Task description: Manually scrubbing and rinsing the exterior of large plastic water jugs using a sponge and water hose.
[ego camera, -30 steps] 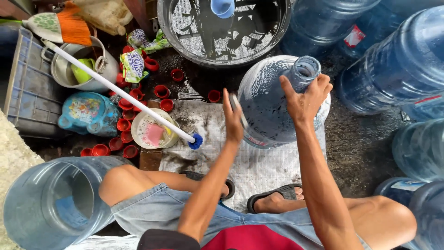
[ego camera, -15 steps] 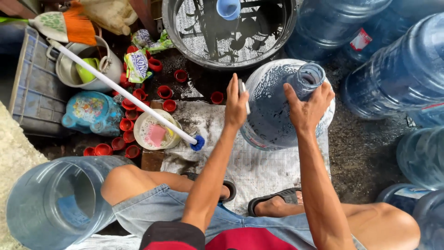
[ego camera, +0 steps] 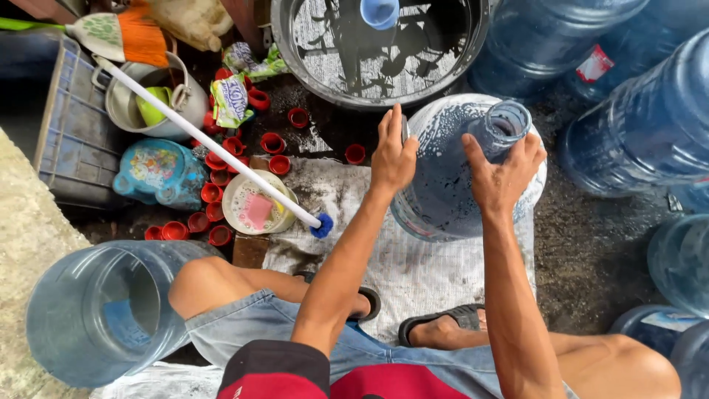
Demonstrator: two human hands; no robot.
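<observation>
A large blue water jug [ego camera: 450, 185] stands on a wet white cloth [ego camera: 413, 266] in front of me, its open neck up and its inside foamy. My left hand [ego camera: 393, 154] presses flat against the jug's left shoulder. My right hand [ego camera: 501, 176] grips the jug near its neck on the right. A long white-handled brush [ego camera: 221, 155] with a blue tip lies to the left, resting across a small bowl [ego camera: 255, 210] with a pink pad in it.
A round metal basin [ego camera: 384, 52] of water with a blue cup stands beyond the jug. Several blue jugs crowd the right side; one lies on its side at the lower left [ego camera: 103, 310]. Red caps [ego camera: 221, 192] are scattered at the left, next to a grey crate [ego camera: 66, 133].
The jug has tilted and turned slightly between my hands; my right hand has slid from the top of the neck down beside it.
</observation>
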